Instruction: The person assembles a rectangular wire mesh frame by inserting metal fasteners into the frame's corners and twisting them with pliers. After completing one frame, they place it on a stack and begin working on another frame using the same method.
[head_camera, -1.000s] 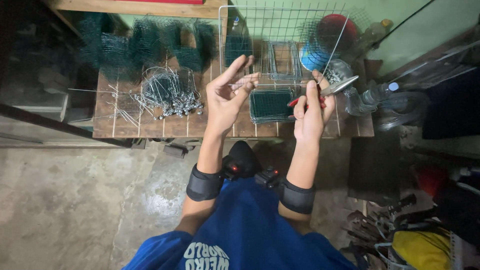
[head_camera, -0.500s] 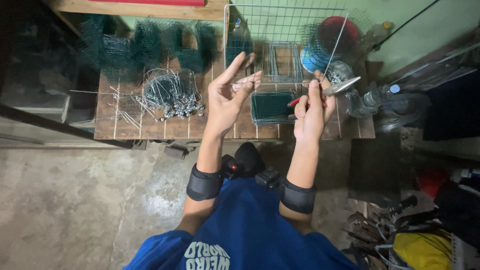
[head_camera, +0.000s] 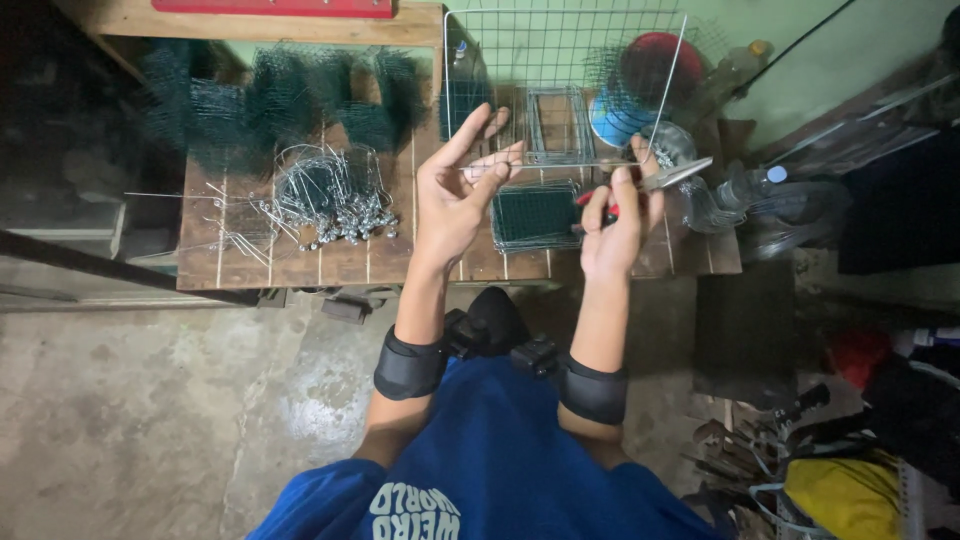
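Right now the left hand (head_camera: 455, 200) pinches one end of a thin stiff wire (head_camera: 545, 166) between thumb and fingertips, other fingers spread apart. Right hand (head_camera: 615, 225) is clamped on red-handled pliers (head_camera: 650, 185) gripping the wire's other end. Best to keep the wire taut and level (it looks springy) and bite close to the tip. Just beyond the wire on the slatted wooden bench (head_camera: 300, 265): a green mesh panel (head_camera: 535, 215); well left of the wire, a tangle of shiny hooks (head_camera: 330, 200).
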